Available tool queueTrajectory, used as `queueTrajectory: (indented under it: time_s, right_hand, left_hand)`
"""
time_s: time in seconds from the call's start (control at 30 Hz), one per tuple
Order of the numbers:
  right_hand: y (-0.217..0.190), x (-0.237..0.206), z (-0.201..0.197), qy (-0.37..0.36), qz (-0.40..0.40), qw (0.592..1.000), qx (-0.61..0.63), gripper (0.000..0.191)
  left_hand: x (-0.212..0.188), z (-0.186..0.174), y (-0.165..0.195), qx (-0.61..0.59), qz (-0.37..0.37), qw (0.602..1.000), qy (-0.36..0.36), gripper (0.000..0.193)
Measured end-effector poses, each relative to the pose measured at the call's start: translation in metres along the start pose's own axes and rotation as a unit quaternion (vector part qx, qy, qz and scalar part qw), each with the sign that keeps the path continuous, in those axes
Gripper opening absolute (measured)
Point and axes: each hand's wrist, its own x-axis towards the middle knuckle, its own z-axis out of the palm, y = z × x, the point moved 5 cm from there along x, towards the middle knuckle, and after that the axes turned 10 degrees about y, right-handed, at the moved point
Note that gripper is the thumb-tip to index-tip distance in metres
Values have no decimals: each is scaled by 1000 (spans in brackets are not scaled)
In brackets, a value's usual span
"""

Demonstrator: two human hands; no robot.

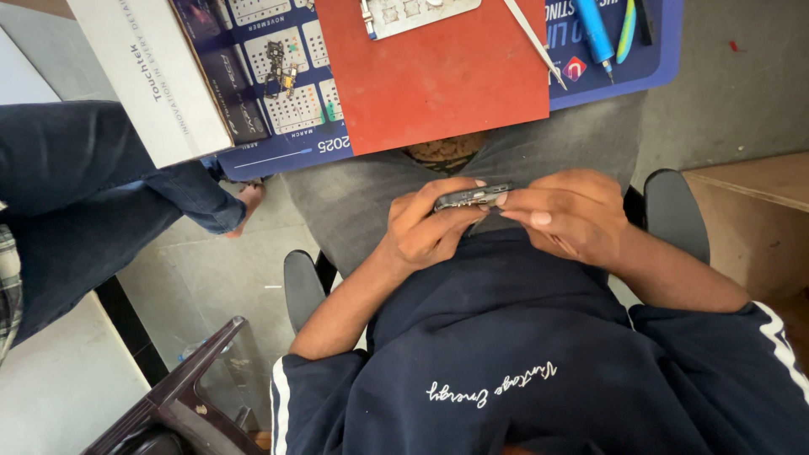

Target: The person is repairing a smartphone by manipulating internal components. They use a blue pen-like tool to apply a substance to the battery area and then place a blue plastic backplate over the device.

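A dark, opened phone body is held edge-on over my lap, between both hands. My left hand grips its left end with the fingers curled under it. My right hand closes on its right end, with thumb and fingertips pressed along the edge. Both hands rest against my grey trousers, just below the table's edge.
A red mat lies on a blue work mat with tweezers, a metal plate, a blue tool and small parts. A white box sits at left. Another person's jeans-clad leg is left; a dark stool is below.
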Motion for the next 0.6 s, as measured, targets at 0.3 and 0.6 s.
queueTrajectory:
  time_s: [0.3, 0.6]
  right_hand:
    - [3, 1, 4, -21, 12, 1000, 7, 65]
    - [3, 0, 5, -58, -41, 997, 19, 47]
  left_hand:
    - [-4, -3, -9, -53, -105, 993, 29, 18]
    - [-9, 3, -13, -75, -179, 981, -8, 14]
